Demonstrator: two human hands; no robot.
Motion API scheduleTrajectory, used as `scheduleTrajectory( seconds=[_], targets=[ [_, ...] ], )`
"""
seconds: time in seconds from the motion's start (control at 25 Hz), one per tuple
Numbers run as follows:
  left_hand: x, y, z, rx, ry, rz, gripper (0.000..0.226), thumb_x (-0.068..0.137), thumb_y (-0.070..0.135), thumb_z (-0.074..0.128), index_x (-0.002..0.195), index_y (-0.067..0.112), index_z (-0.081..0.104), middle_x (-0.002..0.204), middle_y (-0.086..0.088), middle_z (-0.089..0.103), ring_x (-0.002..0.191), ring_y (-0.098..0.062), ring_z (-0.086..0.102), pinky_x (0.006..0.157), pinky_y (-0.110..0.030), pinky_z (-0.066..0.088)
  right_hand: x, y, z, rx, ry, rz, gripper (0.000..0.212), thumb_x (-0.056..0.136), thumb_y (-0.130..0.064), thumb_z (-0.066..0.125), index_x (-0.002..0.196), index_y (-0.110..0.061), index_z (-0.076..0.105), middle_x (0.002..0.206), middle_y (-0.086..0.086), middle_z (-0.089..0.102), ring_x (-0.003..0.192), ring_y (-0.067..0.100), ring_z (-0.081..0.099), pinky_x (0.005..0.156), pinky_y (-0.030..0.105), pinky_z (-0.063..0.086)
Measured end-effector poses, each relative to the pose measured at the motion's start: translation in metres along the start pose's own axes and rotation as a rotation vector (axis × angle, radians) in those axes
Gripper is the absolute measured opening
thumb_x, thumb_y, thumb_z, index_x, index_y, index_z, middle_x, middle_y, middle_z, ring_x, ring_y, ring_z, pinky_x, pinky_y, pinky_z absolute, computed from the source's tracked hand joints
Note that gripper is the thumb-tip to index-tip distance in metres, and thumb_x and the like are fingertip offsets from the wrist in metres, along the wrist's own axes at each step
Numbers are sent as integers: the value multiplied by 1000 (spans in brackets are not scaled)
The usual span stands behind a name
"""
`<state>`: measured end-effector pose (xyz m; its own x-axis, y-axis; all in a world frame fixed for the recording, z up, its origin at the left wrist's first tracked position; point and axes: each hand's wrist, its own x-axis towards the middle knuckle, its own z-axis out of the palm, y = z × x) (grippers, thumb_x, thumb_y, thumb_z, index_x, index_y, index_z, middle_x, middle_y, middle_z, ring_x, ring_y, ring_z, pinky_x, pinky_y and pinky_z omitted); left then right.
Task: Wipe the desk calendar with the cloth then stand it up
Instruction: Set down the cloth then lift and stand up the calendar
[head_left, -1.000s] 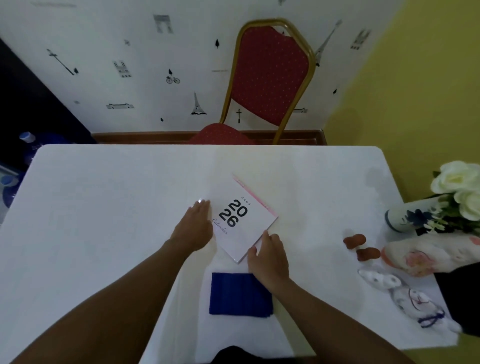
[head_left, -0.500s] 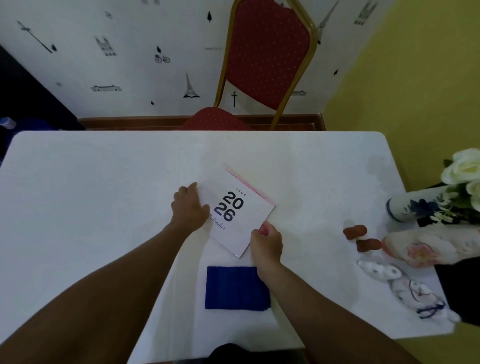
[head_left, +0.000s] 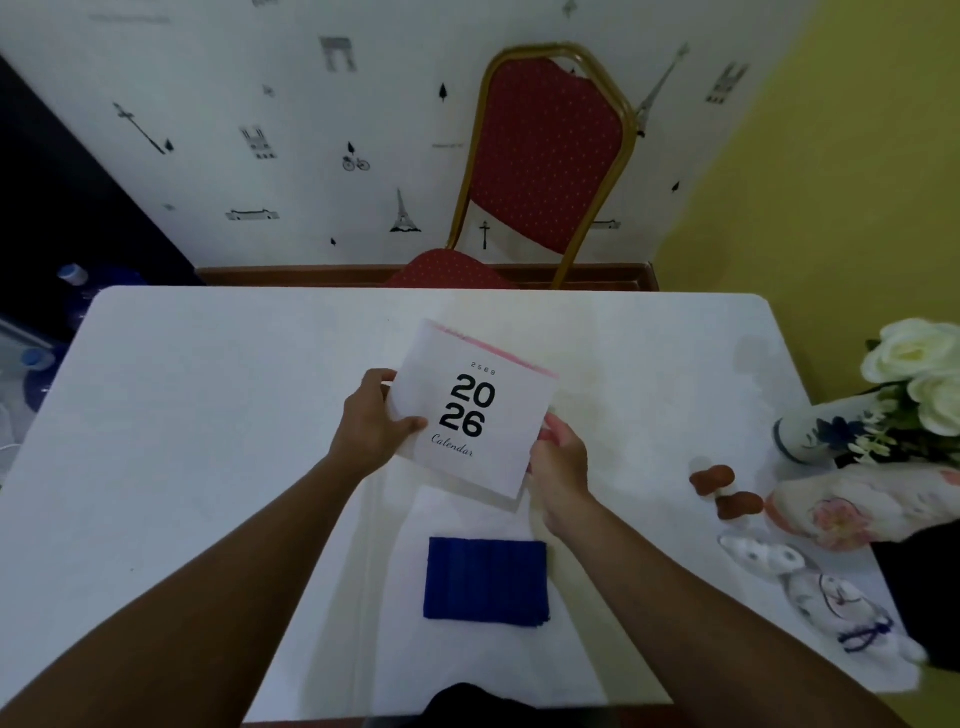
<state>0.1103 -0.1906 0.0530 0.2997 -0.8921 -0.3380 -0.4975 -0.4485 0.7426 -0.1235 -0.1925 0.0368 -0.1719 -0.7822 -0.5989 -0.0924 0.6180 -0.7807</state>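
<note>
The white desk calendar (head_left: 498, 395), printed "2026 Calendar" with a pink top edge, is lifted off the white table (head_left: 208, 415) and tilted toward me. My left hand (head_left: 371, 428) grips its left edge, thumb on the front. My right hand (head_left: 561, 462) pinches its lower right edge. A folded dark blue cloth (head_left: 485, 579) lies flat on the table just below the calendar, between my forearms, touched by neither hand.
A red chair (head_left: 545, 156) with a gold frame stands behind the table's far edge. Along the right side sit a vase of white flowers (head_left: 883, 410), two small brown pieces (head_left: 724, 491) and pale ceramic figures (head_left: 831, 597).
The calendar lay flat on the table with both hands at its edges. Both hands have since closed on it and raised it off the surface, tilting its face toward me.
</note>
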Motion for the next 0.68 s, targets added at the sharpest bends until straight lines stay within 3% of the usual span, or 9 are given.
scheduleTrajectory(
  seconds=[0.08,0.24,0.36,0.48,0.56,0.68],
  targets=[
    [-3,5,-4,-28,26,24,67,79,22,84,132,17,43,126,-8,63,103,-22,60,83,-33,54,-3,-15,0,-26,0,-93,57,79,1,38,109,-36,70,108,2,72,85,21,69,65,31,54],
    [-7,7,-9,-76,37,61,54,90,30,73,131,20,39,134,-5,62,105,-20,60,83,-32,55,-5,-35,-4,-1,-24,-203,51,89,-5,49,122,-43,53,115,-25,62,98,4,64,70,27,56],
    [-14,2,-4,-112,-32,71,44,94,29,66,125,26,36,131,-1,60,111,-24,63,87,-35,59,-3,-33,-9,-43,-44,-254,47,90,-6,52,124,-38,45,118,-25,62,103,4,65,65,19,54],
    [-20,-8,7,-113,-105,55,46,91,21,65,122,29,32,121,6,56,111,-23,62,67,-14,56,1,-18,-15,-93,-32,-254,50,89,1,52,122,-35,40,120,-17,66,109,12,65,70,21,51],
    [-23,-17,15,-132,-138,28,49,89,16,65,123,28,32,119,8,55,113,-22,62,61,-10,55,4,-7,-18,-125,-32,-263,51,89,4,51,123,-32,40,117,-20,64,112,8,63,72,17,51],
    [-26,-31,24,-151,-176,17,55,88,14,64,129,30,32,117,16,52,120,-21,58,84,-24,57,6,6,-20,-162,-26,-308,55,90,6,51,126,-35,41,115,-27,59,108,-4,58,65,1,50]
  ],
)
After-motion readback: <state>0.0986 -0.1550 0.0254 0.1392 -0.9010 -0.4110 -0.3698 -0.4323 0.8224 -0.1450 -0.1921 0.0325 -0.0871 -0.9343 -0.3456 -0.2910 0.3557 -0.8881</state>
